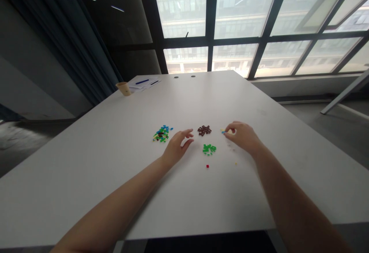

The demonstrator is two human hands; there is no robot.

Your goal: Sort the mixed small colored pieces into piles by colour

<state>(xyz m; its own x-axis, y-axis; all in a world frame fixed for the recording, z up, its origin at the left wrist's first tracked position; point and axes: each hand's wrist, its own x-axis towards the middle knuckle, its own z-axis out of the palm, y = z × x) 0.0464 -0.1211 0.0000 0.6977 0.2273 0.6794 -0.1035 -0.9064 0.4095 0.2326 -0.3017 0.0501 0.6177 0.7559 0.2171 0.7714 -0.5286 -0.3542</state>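
My left hand is just above the table, thumb and fingers apart, holding nothing. To its left is a mixed pile of small toy bricks in blue, green, yellow and dark brown. A cluster of dark brown bricks lies to its right, with green bricks nearer me. My right hand is closed in a pinch, and a small blue brick shows at its fingertips. Pale yellow pieces lie beside those fingertips, partly hidden by the hand.
A single red brick and a tiny yellow piece lie closer to me on the white table. At the far left stand a tan cup and papers with pens. Windows rise beyond the far edge.
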